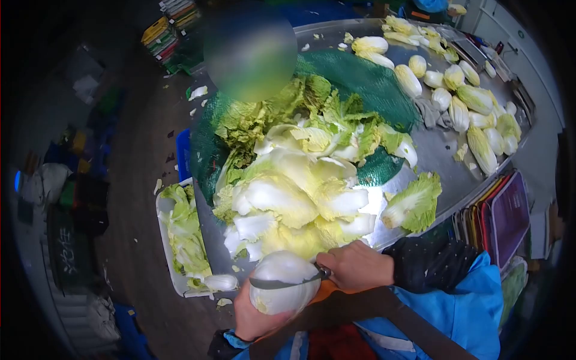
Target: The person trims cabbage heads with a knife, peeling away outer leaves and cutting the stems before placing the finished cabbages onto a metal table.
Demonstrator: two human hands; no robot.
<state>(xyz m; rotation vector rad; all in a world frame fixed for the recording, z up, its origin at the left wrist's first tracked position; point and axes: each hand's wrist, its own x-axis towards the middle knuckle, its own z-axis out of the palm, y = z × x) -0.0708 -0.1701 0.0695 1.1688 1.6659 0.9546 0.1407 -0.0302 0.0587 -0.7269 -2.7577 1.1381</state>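
My left hand point(253, 315) is wrapped round the lower left side of a pale napa cabbage point(281, 299) at the bottom centre. My right hand point(358, 266) is closed on the dark handle of a knife point(287, 283), whose blade lies across the cabbage. Just beyond is a heap of loose white and yellow cabbage leaves point(294, 186), with greener leaves point(249, 123) behind it. These rest partly on a green mesh sack point(384, 90). One green leaf piece point(414, 204) lies apart, to the right of the heap.
A metal table point(441, 171) holds several whole cabbages point(459, 114) at the back right. A white bin point(163, 237) with leaves stands left of the table, near a blue crate edge point(183, 155). Coloured crates point(510, 210) are stacked at the right.
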